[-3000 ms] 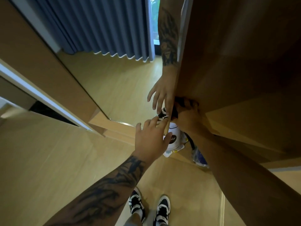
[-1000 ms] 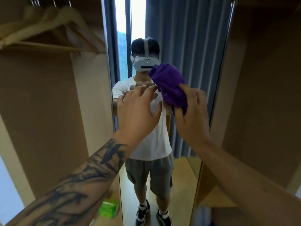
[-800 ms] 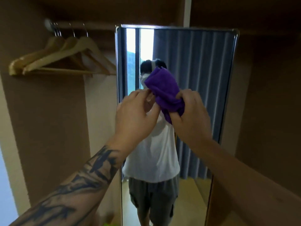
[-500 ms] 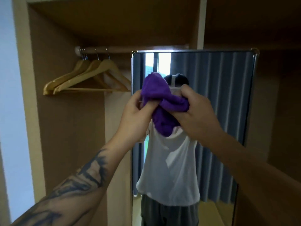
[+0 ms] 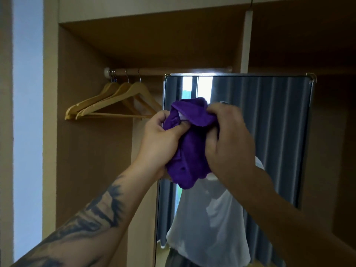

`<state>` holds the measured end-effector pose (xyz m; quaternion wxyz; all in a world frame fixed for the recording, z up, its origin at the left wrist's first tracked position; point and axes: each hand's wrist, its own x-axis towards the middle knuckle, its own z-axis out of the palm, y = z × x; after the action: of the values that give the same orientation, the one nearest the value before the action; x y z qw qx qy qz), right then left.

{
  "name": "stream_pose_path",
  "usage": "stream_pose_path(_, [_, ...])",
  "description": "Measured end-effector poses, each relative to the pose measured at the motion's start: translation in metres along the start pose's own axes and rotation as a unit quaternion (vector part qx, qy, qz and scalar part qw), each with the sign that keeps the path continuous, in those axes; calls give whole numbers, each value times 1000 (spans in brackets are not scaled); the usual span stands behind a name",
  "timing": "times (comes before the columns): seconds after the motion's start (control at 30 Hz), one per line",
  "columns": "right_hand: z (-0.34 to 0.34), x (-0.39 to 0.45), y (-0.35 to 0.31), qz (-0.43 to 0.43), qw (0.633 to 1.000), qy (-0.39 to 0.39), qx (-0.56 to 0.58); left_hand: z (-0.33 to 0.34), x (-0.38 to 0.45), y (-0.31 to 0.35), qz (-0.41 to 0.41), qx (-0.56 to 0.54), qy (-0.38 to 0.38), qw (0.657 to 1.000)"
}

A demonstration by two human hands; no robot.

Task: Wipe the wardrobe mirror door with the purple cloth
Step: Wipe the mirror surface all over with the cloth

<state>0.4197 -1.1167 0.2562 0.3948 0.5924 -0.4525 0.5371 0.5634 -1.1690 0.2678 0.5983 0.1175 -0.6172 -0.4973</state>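
Before the glossy mirror door (image 5: 269, 116) — soft, bunched purple cloth (image 5: 190, 149) (crumpled) in both hands' closed grip.

Both forearms were bare, with no sleeve, watch or ring showing on either. The left forearm (image 5: 90, 226) carried dark tattoo work running from near the wrist back toward the elbow, in jagged, feathery black shapes with shaded patches between them. The left hand (image 5: 159, 139) bore no ink. The right forearm (image 5: 273, 214) and right hand (image 5: 229, 139) were unmarked. Fingernails were short and plain.
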Motion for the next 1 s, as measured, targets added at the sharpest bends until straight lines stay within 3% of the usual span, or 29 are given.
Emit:
stream_pose_path(0.1, [10, -3, -9, 14, 998, -52, 30, 3, 3, 11, -32, -54, -7, 998])
stream_pose_path(0.2, [13, 2, -13, 45, 990, -127, 53, -1, 10, 22, -65, -101, -56, 991])
stream_pose_path(0.27, [15, 13, -11, 49, 989, -133, 48, -5, 17, 31, -78, -124, -98, 984])
stream_pose_path(0.33, [17, 27, -10, 51, 989, -125, 60, -8, 27, 36, -46, -67, -117, 990])
stream_pose_path(0.43, [17, 53, -11, 41, 995, -95, 16, -13, 44, 32, 82, 43, -72, 993])
stream_pose_path(0.53, [8, 79, -16, 32, 991, -56, -117, -22, 64, 14, 242, 204, 38, 948])
stream_pose_path(0.6, [1, 97, -16, 26, 979, -63, -192, -24, 76, 3, 267, 292, 83, 915])
stream_pose_path(0.63, [-3, 105, -16, 26, 971, -72, -228, -24, 82, -1, 249, 307, 81, 915])
stream_pose_path(0.77, [-13, 129, -12, 34, 920, -112, -373, -24, 96, -26, 203, 230, 6, 952])
stream_pose_path(0.83, [-14, 137, -7, 57, 905, -135, -398, -26, 101, -42, 199, 182, 10, 963])
stream_pose_path(1.0, [12, 144, -4, 62, 919, -160, -354, -25, 101, -54, 194, 126, 40, 972])
